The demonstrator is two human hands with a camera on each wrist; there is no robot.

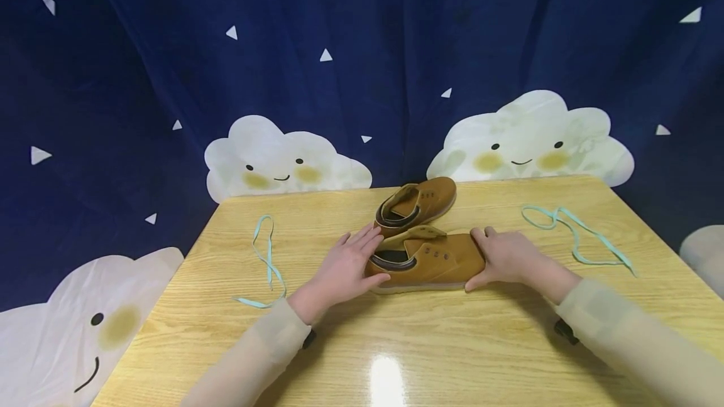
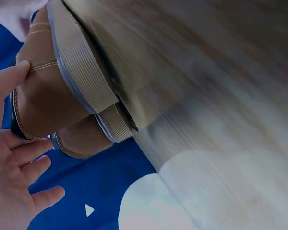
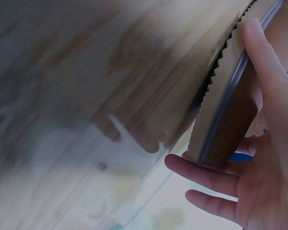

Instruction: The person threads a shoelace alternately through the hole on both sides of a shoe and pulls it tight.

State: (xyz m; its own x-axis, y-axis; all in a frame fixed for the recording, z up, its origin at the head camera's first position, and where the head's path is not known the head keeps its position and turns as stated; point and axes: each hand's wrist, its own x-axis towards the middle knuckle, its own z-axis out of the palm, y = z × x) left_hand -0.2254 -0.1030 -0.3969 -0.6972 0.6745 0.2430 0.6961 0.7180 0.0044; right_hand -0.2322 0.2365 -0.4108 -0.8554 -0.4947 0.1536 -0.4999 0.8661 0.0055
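Observation:
A brown low shoe (image 1: 458,262) lies on its sole across the table, toe to the right, its tongue raised and its eyelets bare. At its toe my right hand (image 1: 503,256) grips it, the thumb against the near edge of the sole (image 3: 216,91) and other fingers round the front. My left hand (image 1: 342,269) is at the heel; its thumb touches the brown upper (image 2: 57,100) while the fingers spread out fairly straight. Just behind stands the matching shoe (image 1: 438,196), angled away to the right, partly hidden by the nearer one.
A light turquoise shoelace (image 1: 269,262) lies loose on the left of the wooden table (image 1: 430,344). Another turquoise shoelace (image 1: 588,231) is looped on the right. Beyond the table's back edge hangs a dark blue curtain (image 1: 396,49) with clouds and white triangles.

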